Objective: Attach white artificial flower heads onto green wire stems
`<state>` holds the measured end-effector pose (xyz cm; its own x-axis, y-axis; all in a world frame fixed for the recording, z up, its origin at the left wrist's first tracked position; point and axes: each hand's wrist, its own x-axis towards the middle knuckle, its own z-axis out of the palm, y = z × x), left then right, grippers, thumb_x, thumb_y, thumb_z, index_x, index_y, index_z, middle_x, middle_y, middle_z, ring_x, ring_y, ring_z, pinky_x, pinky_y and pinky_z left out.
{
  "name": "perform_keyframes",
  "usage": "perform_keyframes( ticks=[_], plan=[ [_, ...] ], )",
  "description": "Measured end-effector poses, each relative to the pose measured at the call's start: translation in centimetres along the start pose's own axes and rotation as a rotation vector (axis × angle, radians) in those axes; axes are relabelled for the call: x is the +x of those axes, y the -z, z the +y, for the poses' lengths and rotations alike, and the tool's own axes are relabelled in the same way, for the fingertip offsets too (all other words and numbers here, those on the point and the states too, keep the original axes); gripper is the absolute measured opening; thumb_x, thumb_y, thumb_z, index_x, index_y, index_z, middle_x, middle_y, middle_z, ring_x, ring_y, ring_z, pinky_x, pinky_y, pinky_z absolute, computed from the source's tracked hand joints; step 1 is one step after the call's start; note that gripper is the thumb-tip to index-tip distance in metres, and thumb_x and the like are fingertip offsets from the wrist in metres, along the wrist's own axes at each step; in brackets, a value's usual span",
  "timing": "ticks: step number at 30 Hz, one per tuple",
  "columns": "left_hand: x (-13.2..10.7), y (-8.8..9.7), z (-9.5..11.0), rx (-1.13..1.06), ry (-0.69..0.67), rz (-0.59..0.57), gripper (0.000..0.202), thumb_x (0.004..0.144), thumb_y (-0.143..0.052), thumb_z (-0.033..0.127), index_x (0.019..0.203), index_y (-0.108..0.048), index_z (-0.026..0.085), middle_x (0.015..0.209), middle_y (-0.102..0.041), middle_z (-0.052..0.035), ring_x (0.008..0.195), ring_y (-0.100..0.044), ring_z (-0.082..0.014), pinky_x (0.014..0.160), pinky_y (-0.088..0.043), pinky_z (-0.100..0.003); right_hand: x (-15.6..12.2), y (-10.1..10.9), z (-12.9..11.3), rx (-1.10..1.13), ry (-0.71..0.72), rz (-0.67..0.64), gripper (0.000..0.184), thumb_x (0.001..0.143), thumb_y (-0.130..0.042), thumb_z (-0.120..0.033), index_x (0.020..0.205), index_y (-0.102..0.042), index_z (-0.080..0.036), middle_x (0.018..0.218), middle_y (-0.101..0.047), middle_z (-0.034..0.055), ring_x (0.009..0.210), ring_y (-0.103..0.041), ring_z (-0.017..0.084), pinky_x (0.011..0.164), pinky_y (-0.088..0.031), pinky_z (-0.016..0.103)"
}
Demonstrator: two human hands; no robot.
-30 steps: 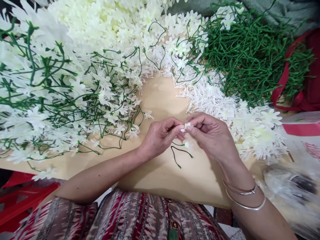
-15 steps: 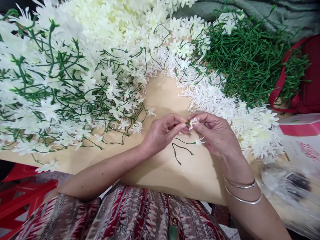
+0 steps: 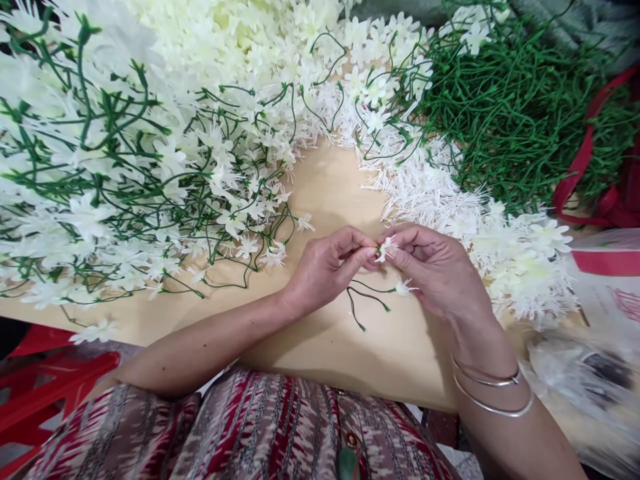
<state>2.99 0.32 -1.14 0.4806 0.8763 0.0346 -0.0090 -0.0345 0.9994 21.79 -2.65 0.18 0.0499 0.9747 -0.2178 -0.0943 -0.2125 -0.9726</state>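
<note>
My left hand (image 3: 333, 267) pinches the green stem of an artificial flower between thumb and forefinger, just at its base. Touching it from the right, my right hand (image 3: 433, 267) is closed on the white petals of that artificial flower (image 3: 386, 249). Below both hands hang thin green branches of stem (image 3: 367, 295). One branch ends in a second white blossom (image 3: 403, 287) beside my right palm; two others end in bare green tips. How the fingertips meet at the joint is partly hidden.
Finished-looking white flowers on green stems (image 3: 115, 180) are heaped at left. Loose white petals (image 3: 270, 40) lie at the back, white stamens (image 3: 425, 177) right of centre, bare green stems (image 3: 525, 113) at far right. A red strap (image 3: 590, 147) and plastic bag (image 3: 585, 387) lie at right.
The view has shifted slightly, so things at right appear farther right. Both hands keep their hold on the flower and stem; the hanging branches have swung a little.
</note>
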Motion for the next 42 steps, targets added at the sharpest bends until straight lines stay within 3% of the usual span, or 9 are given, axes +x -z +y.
perform_keyframes(
  ticks=[11, 17, 21, 25, 32, 36, 42],
  plan=[
    [-0.1, 0.0, -0.2, 0.05, -0.026, -0.019, 0.03, 0.106, -0.063, 0.045, 0.097, -0.064, 0.016, 0.085, -0.079, -0.0051, 0.078, -0.08, -0.0138, 0.072, -0.063, -0.023, 0.1, -0.3, -0.6, 0.001, -0.017, -0.086, 0.029, 0.079, -0.091, -0.047, 0.075, -0.072, -0.026, 0.082, -0.073, -0.0009, 0.074, -0.068, 0.014, 0.073, -0.062, 0.032],
    [0.0, -0.2, -0.6, 0.055, -0.002, 0.013, 0.035, 0.104, -0.063, 0.052, 0.102, -0.065, 0.017, 0.089, -0.079, -0.0059, 0.079, -0.077, -0.0132, 0.078, -0.064, -0.026, 0.2, -0.1, -0.7, 0.092, -0.09, -0.053, 0.031, 0.075, -0.094, -0.049, 0.081, -0.073, -0.027, 0.076, -0.072, -0.0022, 0.07, -0.068, 0.014, 0.071, -0.061, 0.031],
    [-0.1, -0.2, -0.4, 0.09, 0.0, 0.015, 0.034, 0.103, -0.065, 0.05, 0.103, -0.064, 0.017, 0.083, -0.076, -0.0038, 0.071, -0.072, -0.0117, 0.069, -0.06, -0.024, 0.1, 0.9, -0.6, 0.128, -0.138, -0.096, 0.038, 0.074, -0.094, -0.051, 0.097, -0.076, -0.027, 0.072, -0.072, -0.0029, 0.065, -0.068, 0.014, 0.067, -0.059, 0.031],
    [-0.1, -0.2, 0.0, 0.117, 0.007, 0.021, 0.029, 0.102, -0.067, 0.045, 0.1, -0.064, 0.017, 0.076, -0.071, -0.0006, 0.062, -0.065, -0.0097, 0.06, -0.054, -0.022, 0.1, 1.3, -0.5, 0.108, -0.112, -0.132, 0.037, 0.077, -0.093, -0.048, 0.102, -0.076, -0.026, 0.077, -0.073, -0.0023, 0.067, -0.069, 0.013, 0.067, -0.059, 0.029],
    [0.0, -0.1, 0.4, 0.148, -0.017, 0.008, 0.026, 0.101, -0.068, 0.041, 0.096, -0.067, 0.016, 0.072, -0.07, 0.0, 0.058, -0.062, -0.009, 0.056, -0.048, -0.021, -0.1, 0.5, -0.5, 0.081, -0.054, -0.051, 0.026, 0.074, -0.096, -0.042, 0.081, -0.077, -0.027, 0.07, -0.072, -0.0022, 0.062, -0.067, 0.014, 0.06, -0.056, 0.028],
    [-0.1, 0.1, 0.3, 0.174, -0.041, -0.008, 0.019, 0.1, -0.07, 0.034, 0.101, -0.07, 0.015, 0.076, -0.074, -0.0012, 0.06, -0.062, -0.0081, 0.058, -0.049, -0.02, -0.3, 0.6, -0.4, 0.012, -0.066, -0.028, 0.02, 0.078, -0.092, -0.036, 0.084, -0.075, -0.026, 0.072, -0.073, -0.0013, 0.062, -0.067, 0.015, 0.061, -0.057, 0.031],
    [0.0, 0.1, -0.1, 0.167, -0.054, -0.002, 0.023, 0.103, -0.066, 0.038, 0.101, -0.072, 0.015, 0.079, -0.074, -0.0035, 0.065, -0.067, -0.0104, 0.061, -0.054, -0.021, -0.4, 0.5, -0.6, -0.018, -0.049, -0.042, 0.022, 0.08, -0.089, -0.04, 0.084, -0.073, -0.025, 0.067, -0.071, -0.0025, 0.061, -0.067, 0.014, 0.062, -0.057, 0.03]
  ],
)
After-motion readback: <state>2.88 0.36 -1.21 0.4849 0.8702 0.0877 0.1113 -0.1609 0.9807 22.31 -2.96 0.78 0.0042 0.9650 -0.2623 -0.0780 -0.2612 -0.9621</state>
